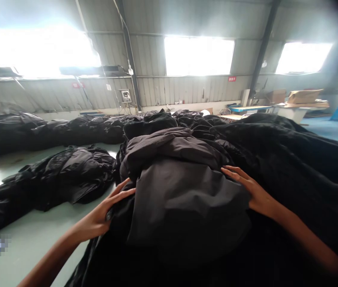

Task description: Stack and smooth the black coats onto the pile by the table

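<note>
A bundled dark grey garment [180, 187] with a smooth outer face and black fabric at its edges fills the middle of the view, right in front of me. Against its left side lies my left hand [104, 213], fingers stretched out along the black cloth and a ring-like dark object near the knuckles. My right hand [248, 189] rests on the opposite side, its fingers straight and touching the grey cloth. Both hands are open, and their undersides are partly hidden by fabric. What kind of garment it is, I cannot tell.
Behind and to the right rise heaps of black garments [291, 155]. A long black pile [67, 175] lies on the pale green floor [49, 231] at left. Farther back stand a blue-edged table [249, 108] and a cardboard box [303, 96].
</note>
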Available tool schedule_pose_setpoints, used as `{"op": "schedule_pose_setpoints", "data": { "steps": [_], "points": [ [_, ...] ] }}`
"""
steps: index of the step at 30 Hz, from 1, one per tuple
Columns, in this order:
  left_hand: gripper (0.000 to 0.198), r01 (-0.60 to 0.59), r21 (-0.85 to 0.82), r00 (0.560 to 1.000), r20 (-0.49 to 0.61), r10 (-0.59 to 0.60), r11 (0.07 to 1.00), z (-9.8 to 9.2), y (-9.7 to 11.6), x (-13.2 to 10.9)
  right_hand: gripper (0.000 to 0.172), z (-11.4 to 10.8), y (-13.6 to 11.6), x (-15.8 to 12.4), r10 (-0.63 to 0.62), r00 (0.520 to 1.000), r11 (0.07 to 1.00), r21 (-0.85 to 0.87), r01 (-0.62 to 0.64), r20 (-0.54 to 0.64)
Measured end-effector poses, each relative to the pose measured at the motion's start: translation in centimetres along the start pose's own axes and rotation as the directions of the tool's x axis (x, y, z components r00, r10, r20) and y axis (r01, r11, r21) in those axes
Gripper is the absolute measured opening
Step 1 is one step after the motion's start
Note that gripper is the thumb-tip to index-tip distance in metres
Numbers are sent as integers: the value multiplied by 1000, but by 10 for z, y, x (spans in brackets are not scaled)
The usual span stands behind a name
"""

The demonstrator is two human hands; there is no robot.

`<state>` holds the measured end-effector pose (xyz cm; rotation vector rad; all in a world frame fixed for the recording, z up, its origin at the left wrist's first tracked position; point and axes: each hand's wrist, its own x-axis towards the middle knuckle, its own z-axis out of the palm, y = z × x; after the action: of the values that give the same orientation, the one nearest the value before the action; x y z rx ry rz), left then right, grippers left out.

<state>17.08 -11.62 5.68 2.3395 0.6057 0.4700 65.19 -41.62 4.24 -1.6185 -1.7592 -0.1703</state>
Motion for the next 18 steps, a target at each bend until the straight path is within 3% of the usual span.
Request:
{"op": "schedule_pose_setpoints", "data": {
  "steps": [1,3,5,6,8,10,12,16,18],
  "points": [
    [76,11,-66,996,90,-5,998,-8,4,-3,74,-1,-3,1,-5,1000,1000,12,6,-28],
    [97,15,-124,974,228,14,992,-21,9,-10,75,-3,-8,3,-12,996,1000,16,13,-86],
    [127,-41,-48,970,238,51,998,-18,12,-13,82,-3,-12,6,-37,994,999,9,39,-105],
    [134,-84,26,979,187,77,996,-10,14,-11,86,-2,-14,8,-57,994,998,11,58,-94],
    [122,-157,184,987,16,157,970,15,23,-4,90,0,-18,14,-114,991,993,37,116,-70],
    [98,-218,288,955,-133,265,932,42,37,7,86,4,-22,22,-170,984,982,68,174,-52],
    [79,-273,354,922,-169,348,895,59,50,18,77,7,-27,31,-213,977,974,73,215,-29],
    [49,-340,377,907,-112,406,862,59,57,40,47,11,-39,46,-242,969,958,172,231,44],
    [46,-331,313,908,-151,391,890,50,55,50,30,11,-45,49,-180,983,945,285,162,40]
  ]
}}
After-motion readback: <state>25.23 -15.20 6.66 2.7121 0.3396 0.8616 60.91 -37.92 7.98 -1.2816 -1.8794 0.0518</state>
